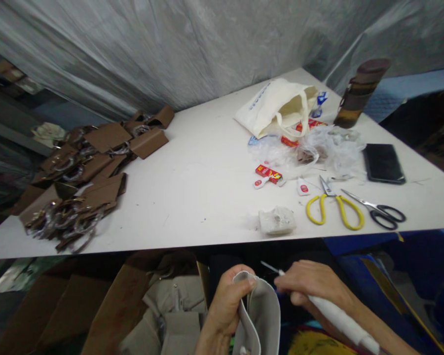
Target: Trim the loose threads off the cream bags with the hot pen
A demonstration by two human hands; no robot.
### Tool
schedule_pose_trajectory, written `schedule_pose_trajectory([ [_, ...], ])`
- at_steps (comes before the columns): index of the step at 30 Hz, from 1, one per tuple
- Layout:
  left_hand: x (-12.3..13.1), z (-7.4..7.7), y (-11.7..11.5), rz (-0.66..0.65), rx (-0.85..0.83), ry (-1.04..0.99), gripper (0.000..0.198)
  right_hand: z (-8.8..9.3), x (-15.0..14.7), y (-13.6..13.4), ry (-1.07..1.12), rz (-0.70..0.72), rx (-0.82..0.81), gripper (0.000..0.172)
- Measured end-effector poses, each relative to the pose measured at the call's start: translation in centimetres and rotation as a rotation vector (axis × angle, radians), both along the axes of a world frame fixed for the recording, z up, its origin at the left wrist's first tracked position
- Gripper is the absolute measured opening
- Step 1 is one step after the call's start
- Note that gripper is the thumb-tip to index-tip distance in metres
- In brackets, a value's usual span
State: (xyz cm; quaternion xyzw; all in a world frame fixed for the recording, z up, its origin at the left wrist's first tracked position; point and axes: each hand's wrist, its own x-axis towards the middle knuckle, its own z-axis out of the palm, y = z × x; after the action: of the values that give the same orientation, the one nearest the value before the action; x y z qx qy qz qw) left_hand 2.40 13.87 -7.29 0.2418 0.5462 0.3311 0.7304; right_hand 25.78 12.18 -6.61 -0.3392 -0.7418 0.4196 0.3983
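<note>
On the left of a white table [192,197] we see heaped brown leather-like bags [109,137]; nearer, a brown cardboard box [113,301] holds beige pieces [181,298]. Before the table's near edge, our left hand [225,300] pinches the rim of a pale, flexible, open pouch [269,310]; right of it, our right hand [314,283] grips a slim white-wrapped tool [335,318], its thin metal tip near the pouch.

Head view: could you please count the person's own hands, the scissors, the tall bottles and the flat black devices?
Hands: 2 (left hand, right hand)
Scissors: 2 (yellow-handled scissors, black-handled scissors)
Tall bottle: 1
Flat black device: 1
Total: 6
</note>
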Motion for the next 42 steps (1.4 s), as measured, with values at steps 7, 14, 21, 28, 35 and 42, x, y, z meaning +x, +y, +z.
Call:
schedule_pose_trajectory([
  [7,-0.3,1.3,-1.9,-0.093,0.180,0.236,0.034,-0.7,-2.7,-1.7,0.268,-0.247,-0.495,0.028],
  [14,0.3,4.5,-3.7,-0.257,0.401,0.528,0.016,2.6,-3.9,-3.2,0.059,-0.092,-0.511,0.019],
  [21,1.5,6.8,-5.5,-0.213,0.579,0.749,0.013,2.8,-4.5,-4.9,0.056,-0.149,-0.493,0.019],
  [28,0.9,7.3,-6.3,-0.253,0.560,0.586,0.010,2.3,-4.8,-5.6,0.103,-0.150,-0.418,0.032],
  [35,-0.5,7.9,-6.6,-0.388,0.585,0.418,0.008,2.0,-4.7,-6.5,0.065,-0.158,-0.323,0.035],
  [42,-0.6,7.2,-6.9,-0.316,0.557,0.354,0.011,0.9,-5.0,-6.8,0.033,-0.194,-0.323,0.038],
])
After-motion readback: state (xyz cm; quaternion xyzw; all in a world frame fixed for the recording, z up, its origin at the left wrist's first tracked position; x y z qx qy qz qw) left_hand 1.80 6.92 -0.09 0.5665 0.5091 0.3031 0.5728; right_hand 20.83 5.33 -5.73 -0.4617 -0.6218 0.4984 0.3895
